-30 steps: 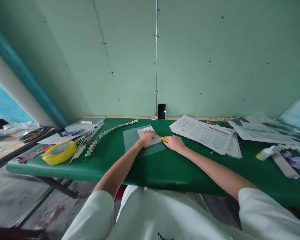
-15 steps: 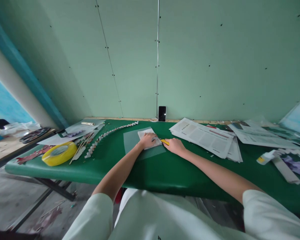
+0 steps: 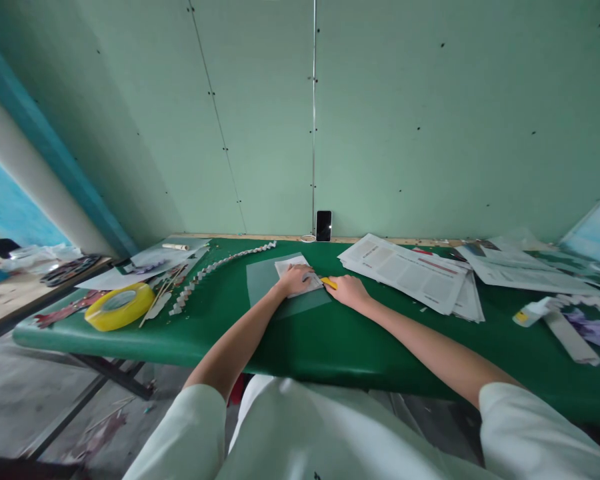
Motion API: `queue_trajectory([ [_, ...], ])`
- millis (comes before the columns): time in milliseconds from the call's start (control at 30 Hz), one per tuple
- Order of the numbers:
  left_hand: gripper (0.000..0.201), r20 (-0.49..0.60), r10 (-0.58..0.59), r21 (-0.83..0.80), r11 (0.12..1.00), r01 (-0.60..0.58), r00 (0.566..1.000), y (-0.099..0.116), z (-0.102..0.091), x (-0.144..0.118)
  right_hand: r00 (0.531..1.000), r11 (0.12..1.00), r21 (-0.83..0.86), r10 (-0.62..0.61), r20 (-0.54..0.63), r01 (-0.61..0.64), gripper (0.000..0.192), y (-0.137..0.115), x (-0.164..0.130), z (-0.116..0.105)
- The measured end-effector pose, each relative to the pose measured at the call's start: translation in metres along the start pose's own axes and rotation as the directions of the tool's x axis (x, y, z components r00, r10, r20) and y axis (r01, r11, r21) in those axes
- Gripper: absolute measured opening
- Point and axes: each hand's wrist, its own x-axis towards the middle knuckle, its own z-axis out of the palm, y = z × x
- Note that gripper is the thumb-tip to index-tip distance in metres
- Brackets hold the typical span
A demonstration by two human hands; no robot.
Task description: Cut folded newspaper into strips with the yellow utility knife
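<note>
While the left hand [image 3: 294, 278] presses flat on the paper sheet [image 3: 297, 271], the right hand [image 3: 349, 291] grips a yellow cutter [image 3: 329, 283] at the sheet's right edge.

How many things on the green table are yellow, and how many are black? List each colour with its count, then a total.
Yellow: 2, the tape roll and the cutter in the right hand
Black: 1, the phone leaning on the wall
Total: 3
</note>
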Motion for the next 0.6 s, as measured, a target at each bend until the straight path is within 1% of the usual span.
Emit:
queue_trajectory([
  [200,0.044,0.003,-0.018,0.002,1.0,0.018,1.0,0.0018,0.0013,0.0005,1.0,1.0,-0.02,0.001,-0.013,-0.001,0.044,0.0006,0.0012,0.001],
  [400,0.044,-0.008,-0.024,0.002,1.0,0.024,1.0,0.0037,0.0022,0.0,1.0,1.0,-0.023,0.004,-0.023,-0.005,0.045,0.0002,0.0002,0.0009],
  [600,0.045,0.001,-0.021,-0.004,1.0,0.021,1.0,0.0047,-0.001,0.0007,0.999,1.0,-0.028,-0.01,-0.05,0.009,0.043,0.0,0.0025,0.0027],
])
